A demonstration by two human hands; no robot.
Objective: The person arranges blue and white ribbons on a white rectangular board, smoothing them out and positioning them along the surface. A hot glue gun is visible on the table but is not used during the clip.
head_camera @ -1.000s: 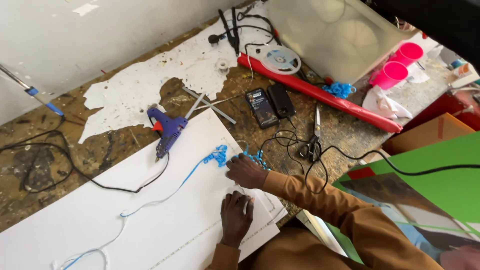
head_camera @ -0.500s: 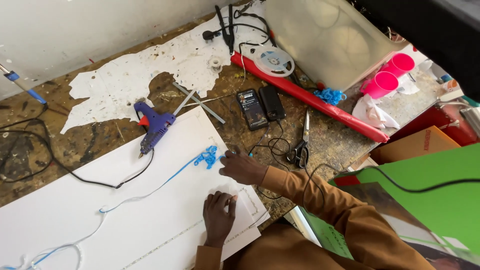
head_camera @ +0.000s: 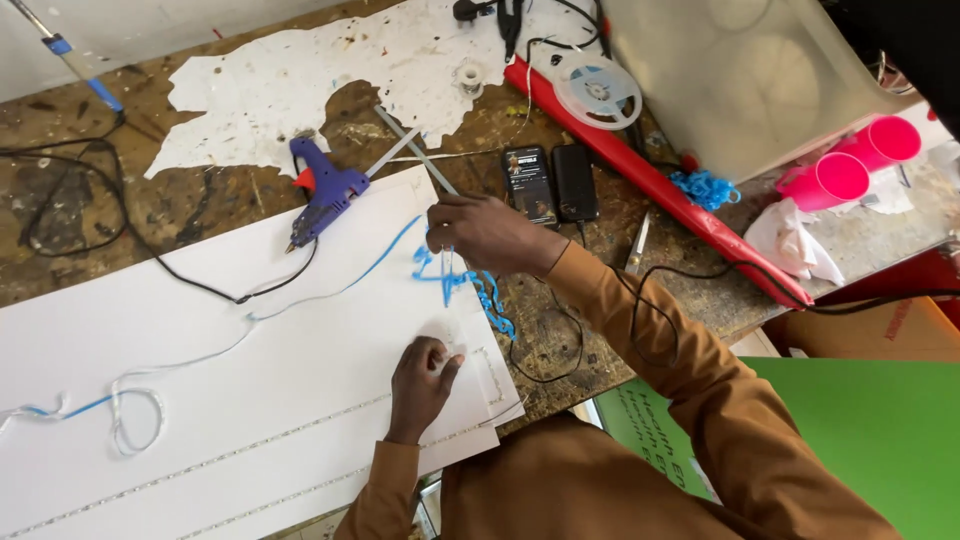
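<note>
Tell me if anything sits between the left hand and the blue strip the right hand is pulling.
Nothing visible does. Only bare white board lies between the left hand, pressed flat on it, and the blue strip under the right hand.

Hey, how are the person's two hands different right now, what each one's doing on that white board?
The right hand is raised over the white board's upper edge, fingers pinching a blue strip; the left hand lies lower, near the board's corner, pressing down flat. The right arm reaches further out; the left stays close to the body. Both wear brown sleeves.
</note>
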